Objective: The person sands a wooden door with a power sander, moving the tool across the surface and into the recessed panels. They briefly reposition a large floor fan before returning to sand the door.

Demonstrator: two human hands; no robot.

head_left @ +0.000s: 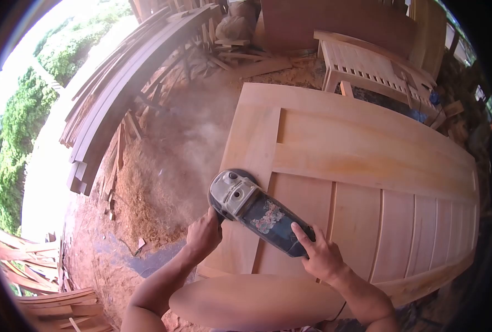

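Head view: forearms [167, 279] angled inward; left hand [204, 234] grips grinder [262, 214] front, right hand [324, 258] rear

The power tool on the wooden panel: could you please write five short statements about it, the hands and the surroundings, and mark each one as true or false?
1. The left hand is at the head end of the power tool. True.
2. The right hand is away from the tool. False: it is on the rear part of the tool's body.
3. The tool's head is at the left side of the wooden panel. True.
4. The panel stands upright. False: it lies with its broad face up.
5. Dust hangs in the air to the left of the panel. True.
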